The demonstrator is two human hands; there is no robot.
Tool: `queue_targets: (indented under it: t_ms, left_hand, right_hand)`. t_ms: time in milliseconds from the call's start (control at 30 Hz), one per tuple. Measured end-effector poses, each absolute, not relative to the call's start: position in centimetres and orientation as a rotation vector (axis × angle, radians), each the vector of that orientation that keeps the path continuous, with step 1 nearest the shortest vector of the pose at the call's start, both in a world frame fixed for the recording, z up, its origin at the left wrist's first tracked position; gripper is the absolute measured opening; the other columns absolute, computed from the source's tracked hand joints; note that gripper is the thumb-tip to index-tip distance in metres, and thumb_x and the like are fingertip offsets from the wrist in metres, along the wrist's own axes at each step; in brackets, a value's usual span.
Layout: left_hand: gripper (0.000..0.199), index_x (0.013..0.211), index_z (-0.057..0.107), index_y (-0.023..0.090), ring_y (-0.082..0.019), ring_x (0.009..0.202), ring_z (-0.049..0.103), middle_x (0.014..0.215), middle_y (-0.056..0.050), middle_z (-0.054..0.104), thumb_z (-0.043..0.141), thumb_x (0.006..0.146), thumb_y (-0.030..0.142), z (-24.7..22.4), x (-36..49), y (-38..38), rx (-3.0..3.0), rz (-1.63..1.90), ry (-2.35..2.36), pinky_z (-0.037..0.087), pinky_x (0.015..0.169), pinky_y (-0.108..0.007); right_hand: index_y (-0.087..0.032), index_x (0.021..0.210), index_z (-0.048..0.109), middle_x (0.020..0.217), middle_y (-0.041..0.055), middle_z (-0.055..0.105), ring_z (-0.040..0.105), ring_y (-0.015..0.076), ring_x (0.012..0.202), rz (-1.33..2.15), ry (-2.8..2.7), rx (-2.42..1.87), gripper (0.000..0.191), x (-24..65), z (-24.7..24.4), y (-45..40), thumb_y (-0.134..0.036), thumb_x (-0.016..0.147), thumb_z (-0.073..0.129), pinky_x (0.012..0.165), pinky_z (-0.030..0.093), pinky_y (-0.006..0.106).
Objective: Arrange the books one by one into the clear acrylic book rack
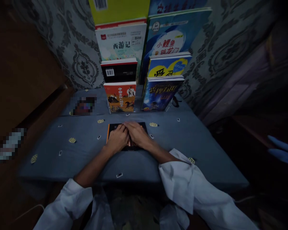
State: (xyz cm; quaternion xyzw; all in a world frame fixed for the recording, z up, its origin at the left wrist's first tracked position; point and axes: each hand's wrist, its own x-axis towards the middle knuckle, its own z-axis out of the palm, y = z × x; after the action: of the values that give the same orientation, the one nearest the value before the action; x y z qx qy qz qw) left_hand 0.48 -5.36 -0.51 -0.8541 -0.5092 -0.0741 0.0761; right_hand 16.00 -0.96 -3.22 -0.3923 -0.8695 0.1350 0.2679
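Left hand (118, 137): fingers bent, resting on the dark book; whether it grips, I cannot tell.
Right hand (137, 134): slanted across the cover against the left; grip equally unclear.
Dark book (132, 147): beneath both hands, mostly hidden, on the blue cloth (86, 159).
Upright books: orange one (121, 99) at twelve o'clock, blue one (159, 95) at one.
Pixelated item (84, 106): ten o'clock.

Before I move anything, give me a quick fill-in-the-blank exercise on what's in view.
Under the left hand and right hand lies a dark book whose strip along one side is ____.
The hand nearer that strip is the ____ one.
The standing books beyond form ____ columns.
The frontmost book in the right-hand column is mostly ____.
Missing words: orange; left; two; blue.
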Motion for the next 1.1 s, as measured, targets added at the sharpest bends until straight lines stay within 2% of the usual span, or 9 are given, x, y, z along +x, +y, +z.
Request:
queue_targets:
  t_ms: [100,200,400,567,700,800,900,967,1100]
  left_hand:
    - [0.036,0.130,0.058,0.008,-0.024,0.130,0.052,0.133,-0.015,0.062,0.043,0.099,0.020,-0.6,0.4,-5.3,-2.574,-0.240,-1.522,0.052,0.101,-0.035]
    - [0.037,0.133,0.057,0.011,-0.023,0.133,0.051,0.138,-0.014,0.060,0.041,0.100,0.020,-0.7,0.5,-5.3,-2.565,-0.286,-1.545,0.051,0.103,-0.036]
    - [0.042,0.138,0.054,0.009,-0.024,0.138,0.049,0.146,-0.015,0.054,0.039,0.101,0.022,-0.7,0.8,-5.5,-2.564,-0.279,-1.609,0.046,0.110,-0.039]
    - [0.044,0.140,0.052,0.007,-0.024,0.140,0.047,0.148,-0.016,0.052,0.039,0.101,0.022,-0.5,1.1,-5.4,-2.552,-0.223,-1.667,0.045,0.111,-0.038]
    - [0.044,0.140,0.052,0.007,-0.028,0.141,0.045,0.148,-0.018,0.051,0.038,0.102,0.026,-0.2,1.0,-6.5,-2.497,-0.180,-1.736,0.045,0.110,-0.042]
    - [0.049,0.142,0.050,0.010,-0.031,0.143,0.042,0.151,-0.018,0.047,0.044,0.102,0.038,-0.2,0.4,-8.8,-2.497,-0.142,-1.757,0.046,0.109,-0.045]
    - [0.064,0.147,0.044,0.015,-0.033,0.146,0.037,0.155,-0.017,0.042,0.053,0.096,0.053,-0.3,-0.7,-11.1,-2.578,-0.096,-1.688,0.046,0.107,-0.050]
    - [0.065,0.149,0.041,0.018,-0.030,0.146,0.036,0.155,-0.015,0.042,0.055,0.095,0.052,-0.2,-1.8,-11.7,-2.634,-0.087,-1.639,0.047,0.108,-0.048]
    - [0.052,0.146,0.046,0.025,-0.025,0.143,0.043,0.152,-0.010,0.049,0.055,0.098,0.042,0.5,-4.7,-10.5,-2.671,-0.071,-1.621,0.047,0.108,-0.045]
  right_hand:
    - [-0.010,0.146,0.046,0.151,0.0174,0.048,0.044,0.0234,0.142,0.448,-2.359,-1.067,0.058,15.0,-3.9,-1.8,-0.009,0.089,0.038,0.117,0.038,0.046]
    - [-0.009,0.147,0.044,0.152,0.0182,0.047,0.039,0.0244,0.145,0.410,-2.369,-1.107,0.061,15.6,-4.5,-2.0,-0.006,0.087,0.037,0.119,0.035,0.049]
    - [-0.002,0.143,0.049,0.150,0.0219,0.048,0.037,0.0285,0.146,0.312,-2.350,-1.240,0.053,18.6,-5.0,-2.3,-0.014,0.093,0.034,0.120,0.032,0.052]
    - [-0.009,0.140,0.053,0.149,0.0191,0.050,0.040,0.0276,0.144,0.297,-2.266,-1.298,0.048,19.7,-5.1,-2.8,-0.020,0.096,0.035,0.120,0.031,0.055]
    - [-0.008,0.137,0.056,0.148,0.0190,0.052,0.043,0.0286,0.143,0.275,-2.259,-1.334,0.048,19.5,-4.9,-2.9,-0.020,0.095,0.036,0.119,0.031,0.055]
    - [-0.010,0.137,0.056,0.148,0.0172,0.052,0.044,0.0282,0.141,0.252,-2.253,-1.335,0.048,19.4,-5.0,-2.9,-0.019,0.094,0.037,0.117,0.033,0.055]
    - [-0.013,0.137,0.057,0.147,0.0154,0.054,0.046,0.0279,0.140,0.218,-2.242,-1.338,0.047,19.4,-5.1,-2.8,-0.020,0.094,0.037,0.116,0.033,0.055]
    - [-0.013,0.135,0.058,0.145,0.0156,0.056,0.048,0.0285,0.138,0.182,-2.256,-1.360,0.046,19.3,-4.7,-2.9,-0.019,0.094,0.038,0.115,0.034,0.054]
    - [-0.014,0.129,0.063,0.133,0.0182,0.062,0.055,0.0337,0.123,0.078,-2.299,-1.432,0.041,19.0,-3.3,-3.8,-0.026,0.096,0.042,0.103,0.042,0.053]
